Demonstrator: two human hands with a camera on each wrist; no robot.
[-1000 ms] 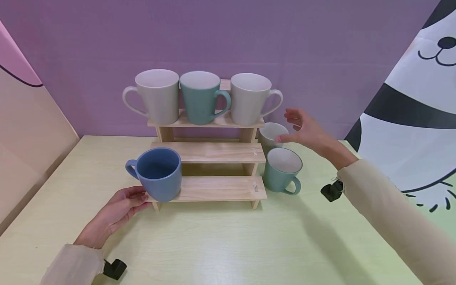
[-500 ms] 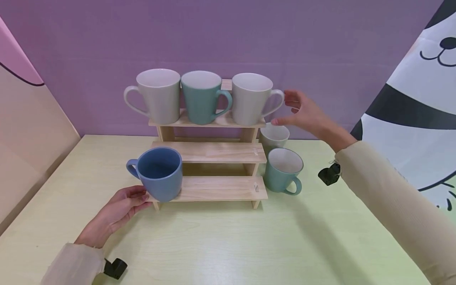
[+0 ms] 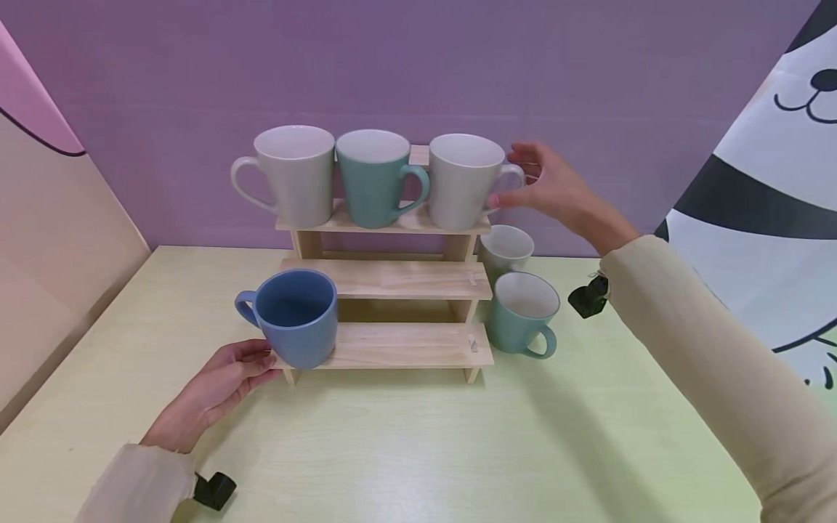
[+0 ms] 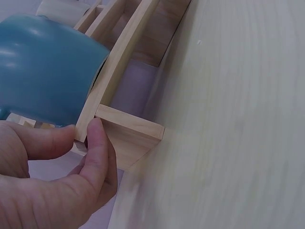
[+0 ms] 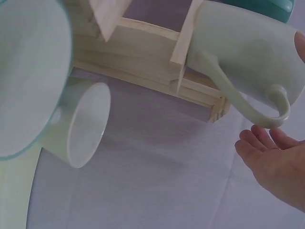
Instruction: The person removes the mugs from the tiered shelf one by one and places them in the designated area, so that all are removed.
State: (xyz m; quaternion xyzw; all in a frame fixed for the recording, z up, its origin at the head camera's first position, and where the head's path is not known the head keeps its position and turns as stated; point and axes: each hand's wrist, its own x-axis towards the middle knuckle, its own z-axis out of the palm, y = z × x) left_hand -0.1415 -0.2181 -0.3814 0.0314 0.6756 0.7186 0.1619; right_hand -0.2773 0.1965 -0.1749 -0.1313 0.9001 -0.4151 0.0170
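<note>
My left hand [image 3: 225,388] pinches the left end of the lowest board of a three-tier wooden shelf [image 3: 405,345], thumb above and fingers beneath in the left wrist view. Just over that thumb stands a blue mug [image 3: 297,327], its handle to the left. At the top tier's right end, my right hand [image 3: 556,185] surrounds the handle side of a white mug [image 3: 461,181] with spread thumb and fingers. In the right wrist view the fingers [image 5: 257,143] lie beside the mug's handle [image 5: 238,102]; whether they touch it is unclear.
A teal mug [image 3: 371,181] and another white mug [image 3: 294,178] share the top tier. To the shelf's right, a teal mug [image 3: 523,316] and a white mug [image 3: 506,247] stand on the table [image 3: 405,450]. A purple backdrop [image 3: 588,94] hangs close behind.
My right hand has risen from beside the lower white mug and moved left to the handle of the top-right white mug. My left hand keeps its pinch on the shelf.
</note>
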